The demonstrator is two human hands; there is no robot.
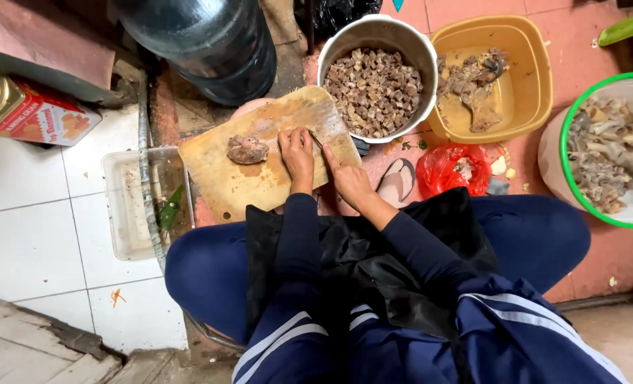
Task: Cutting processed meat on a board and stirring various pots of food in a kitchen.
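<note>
Just left of the left hand's fingers lies the meat chunk.

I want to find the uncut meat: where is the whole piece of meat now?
In the head view, the piece of meat lies on the left part of the wooden cutting board, just left of the left hand and apart from it.

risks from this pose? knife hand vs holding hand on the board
1. The left hand presses down right beside the knife in the right hand; its fingers sit close to the blade, so a slip could cut them.
2. The wooden cutting board seems to rest at a tilt by the person's knees; it may shift while cutting.
3. The loose meat piece could slide off toward the clear plastic tray.
</note>
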